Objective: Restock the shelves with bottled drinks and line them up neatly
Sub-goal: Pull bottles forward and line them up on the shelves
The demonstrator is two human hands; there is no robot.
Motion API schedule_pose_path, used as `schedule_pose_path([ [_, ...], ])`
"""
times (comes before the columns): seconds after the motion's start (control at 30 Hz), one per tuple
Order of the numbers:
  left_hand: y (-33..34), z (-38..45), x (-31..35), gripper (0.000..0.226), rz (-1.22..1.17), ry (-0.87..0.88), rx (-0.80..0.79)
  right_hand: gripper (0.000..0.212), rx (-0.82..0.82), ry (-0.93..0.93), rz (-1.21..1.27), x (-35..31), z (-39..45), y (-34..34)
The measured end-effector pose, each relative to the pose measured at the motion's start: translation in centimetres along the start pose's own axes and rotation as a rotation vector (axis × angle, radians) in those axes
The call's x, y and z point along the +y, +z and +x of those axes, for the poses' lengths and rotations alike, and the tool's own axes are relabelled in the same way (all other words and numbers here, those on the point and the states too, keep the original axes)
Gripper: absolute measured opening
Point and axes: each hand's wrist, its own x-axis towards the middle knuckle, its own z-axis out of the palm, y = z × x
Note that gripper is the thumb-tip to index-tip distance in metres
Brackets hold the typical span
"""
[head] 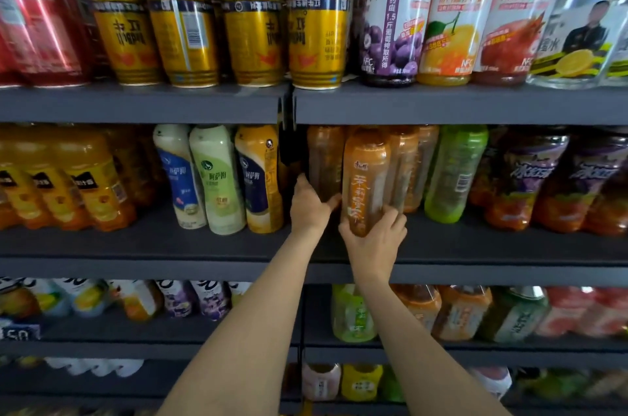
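Dim shelf recesses, glare on top-row cans (251, 38), blurred and curved edges.

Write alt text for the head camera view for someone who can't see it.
A right hand grips an orange tea bottle at the middle shelf front, while the left hand touches a brown bottle behind it. Gold cans and juice bottles stand above.
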Motion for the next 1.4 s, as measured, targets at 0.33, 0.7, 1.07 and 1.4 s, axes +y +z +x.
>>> schedule_pose_path([
  [0.33,-1.0,2.1,-0.2,0.069,0.039,-0.027,-0.18,0.065,0.038,0.001,-0.029,0.0,0.1,0.5],
  [0.7,-3.5,-1.8,-1.0,0.067,0.212,0.071,-0.147,0.065,-0.086,0.036,0.118,0.4,0.8,-0.7],
  [1.07,-5.1,-5.1,0.8,0.084,0.539,-0.033,0.02,0.063,-0.193,-0.136,0.002,1.7,2.0,-2.4],
  [1.4,-3.5,-4.6,-0.1,0.086,0.286,0.033,0.048,0.062,-0.171,-0.182,-0.05,2.4,2.0,-2.5],
])
